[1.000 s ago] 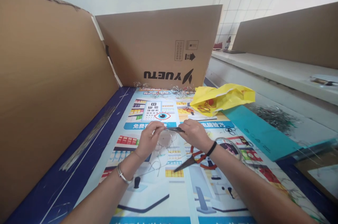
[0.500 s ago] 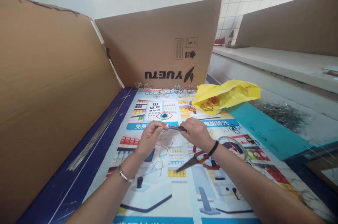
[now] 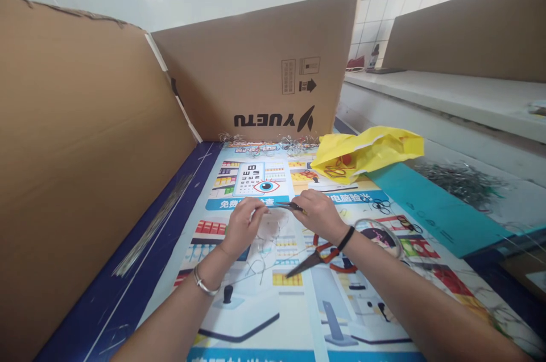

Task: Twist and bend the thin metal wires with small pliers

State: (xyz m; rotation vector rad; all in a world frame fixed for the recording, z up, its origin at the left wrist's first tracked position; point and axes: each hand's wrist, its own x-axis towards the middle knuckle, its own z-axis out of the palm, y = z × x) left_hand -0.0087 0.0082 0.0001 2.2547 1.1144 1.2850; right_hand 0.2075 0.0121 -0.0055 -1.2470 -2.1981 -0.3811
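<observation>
My left hand [image 3: 244, 224] is closed in a pinch on a thin bent wire [image 3: 268, 237] over the printed poster [image 3: 264, 316]. My right hand [image 3: 318, 214] is closed round a small dark tool [image 3: 289, 206] whose tip points left toward the left fingers. The two hands nearly meet above the poster's middle. Red-handled scissors [image 3: 322, 256] lie on the poster just below my right wrist. Loose wire pieces lie under the hands.
Cardboard panels stand at the left [image 3: 81, 152] and back [image 3: 260, 66]. A yellow plastic bag [image 3: 367, 152] holding rubber bands lies at the back right. A pile of wire bits [image 3: 460, 177] sits on the right. Straight wires [image 3: 149, 225] lie along the left panel.
Both hands stayed close together and shifted only slightly. The view tilted a little; the wire between the fingers changed shape slightly.
</observation>
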